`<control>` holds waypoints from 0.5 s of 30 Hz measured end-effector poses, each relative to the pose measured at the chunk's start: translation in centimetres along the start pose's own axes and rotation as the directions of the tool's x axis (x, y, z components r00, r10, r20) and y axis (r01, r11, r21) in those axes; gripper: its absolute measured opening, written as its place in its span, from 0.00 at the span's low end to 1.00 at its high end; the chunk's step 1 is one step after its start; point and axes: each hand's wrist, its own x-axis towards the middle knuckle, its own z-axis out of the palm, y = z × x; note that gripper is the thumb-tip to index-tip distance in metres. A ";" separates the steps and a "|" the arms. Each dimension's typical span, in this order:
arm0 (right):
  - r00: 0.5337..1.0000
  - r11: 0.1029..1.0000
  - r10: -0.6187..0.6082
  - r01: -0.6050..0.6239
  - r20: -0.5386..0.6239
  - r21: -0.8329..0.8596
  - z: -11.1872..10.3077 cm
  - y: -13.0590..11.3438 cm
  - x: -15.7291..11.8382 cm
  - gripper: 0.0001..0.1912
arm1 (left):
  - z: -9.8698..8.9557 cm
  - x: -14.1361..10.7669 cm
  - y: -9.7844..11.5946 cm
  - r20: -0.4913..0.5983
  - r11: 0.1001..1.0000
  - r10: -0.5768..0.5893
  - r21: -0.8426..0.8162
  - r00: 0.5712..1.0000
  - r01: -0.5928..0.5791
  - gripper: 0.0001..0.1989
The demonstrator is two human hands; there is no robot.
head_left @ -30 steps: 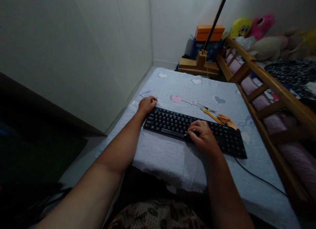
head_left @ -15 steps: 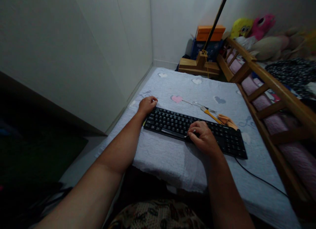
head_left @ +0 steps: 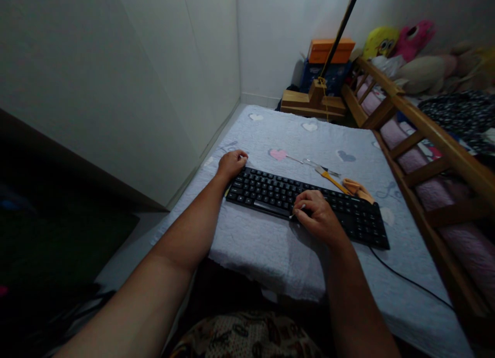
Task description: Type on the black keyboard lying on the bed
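A black keyboard lies across a light, heart-patterned cloth. My left hand is closed at its upper left corner, fingers curled; part of the grip is hidden. In my right hand a thin cotton swab is pinched between thumb and fingers. Its white tip meets the keyboard's front edge, just right of the space bar. Behind the keyboard are an orange-handled brush, a folded orange cloth, another thin swab-like stick and a slim tool, perhaps tweezers.
The keyboard's cable runs off to the right. A wooden bed rail borders the right side, with plush toys beyond. A pale cabinet stands at left. At the back are a wooden stand and an orange box.
The swab in my right hand has tilted slightly, its tip shifting a little down along the keyboard's front edge. My left hand stays at the corner. The view has shifted slightly.
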 end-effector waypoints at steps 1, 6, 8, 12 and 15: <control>1.000 1.000 -0.004 0.004 0.003 0.000 0.0 0.0 0.0 0.10 | 0.0 0.0 0.0 -0.001 1.000 -0.001 0.001 1.000 0.001 0.16; 1.000 1.000 -0.009 0.009 0.011 0.016 -0.1 0.1 0.1 0.10 | 0.0 0.0 -0.1 0.001 1.000 0.010 0.009 1.000 -0.010 0.16; 1.000 1.000 -0.016 0.016 0.003 0.022 -0.1 0.1 0.1 0.10 | 0.0 0.0 -0.1 0.000 1.000 0.012 -0.001 1.000 -0.012 0.16; 1.000 1.000 -0.016 0.016 0.003 0.022 -0.1 0.1 0.0 0.10 | 0.0 -0.1 -0.1 -0.005 1.000 0.009 -0.015 1.000 -0.009 0.15; 1.000 1.000 -0.013 0.013 0.010 0.020 -0.1 0.2 0.0 0.10 | -0.1 -0.2 0.1 0.002 1.000 -0.003 -0.008 1.000 0.003 0.15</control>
